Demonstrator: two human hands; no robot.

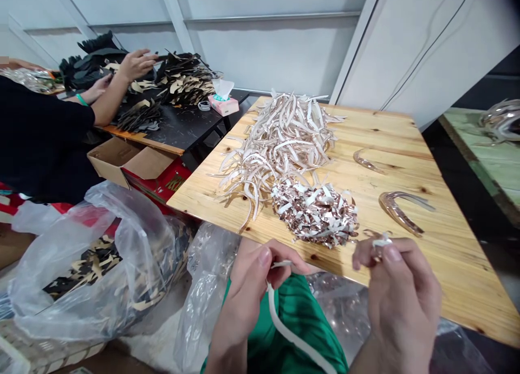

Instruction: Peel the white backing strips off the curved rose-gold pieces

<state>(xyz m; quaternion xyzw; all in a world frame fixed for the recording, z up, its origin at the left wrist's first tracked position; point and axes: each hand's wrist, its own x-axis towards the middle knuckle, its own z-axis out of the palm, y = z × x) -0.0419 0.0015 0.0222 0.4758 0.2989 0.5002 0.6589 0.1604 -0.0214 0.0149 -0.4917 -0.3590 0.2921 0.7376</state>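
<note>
White curved strip (284,332): top end pinched by left hand (252,287), rest hangs down, bowed. Small white scrap (382,243): crumpled, pinched by right hand (400,303).

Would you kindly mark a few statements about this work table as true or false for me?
1. The left hand pinches a white curved strip. True.
2. The right hand lies flat on the wooden table. False: it is raised at the table's near edge, pinching a small scrap.
3. The heap of shiny shreds lies nearer the person than the pile of pale strips. True.
4. The tissue box stands on the wooden table. False: it stands on the black table beyond it.
</note>
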